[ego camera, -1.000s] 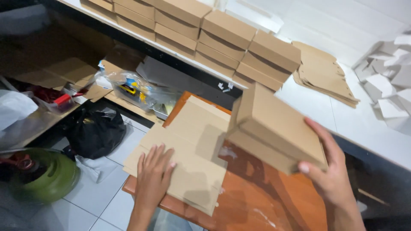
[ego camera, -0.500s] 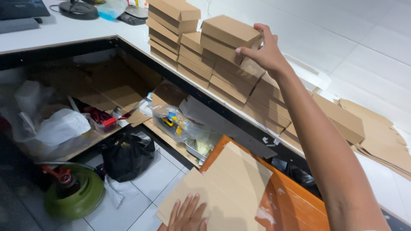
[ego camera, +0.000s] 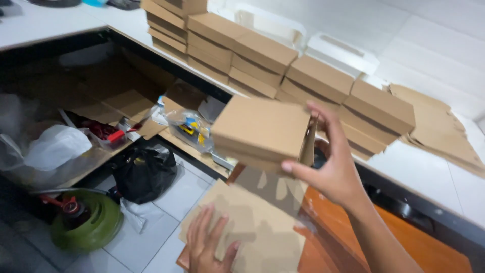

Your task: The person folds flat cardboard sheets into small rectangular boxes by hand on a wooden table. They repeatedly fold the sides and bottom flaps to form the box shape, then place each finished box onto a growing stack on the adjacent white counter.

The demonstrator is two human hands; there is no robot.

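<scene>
Folded brown cardboard box [ego camera: 260, 129], flat and rectangular, held in mid-air by right hand [ego camera: 331, 169], flap hanging open at its right end. Behind it, stacks of like brown boxes [ego camera: 283, 68] in rows on white table [ego camera: 429, 172]. Pile of flat unfolded brown cardboard blanks [ego camera: 439, 126] at right on the same table. More flat blanks [ego camera: 252, 227] low centre, under left hand [ego camera: 207, 245]. Clear plastic packet with blue-yellow contents [ego camera: 189, 126] on lower shelf.
</scene>
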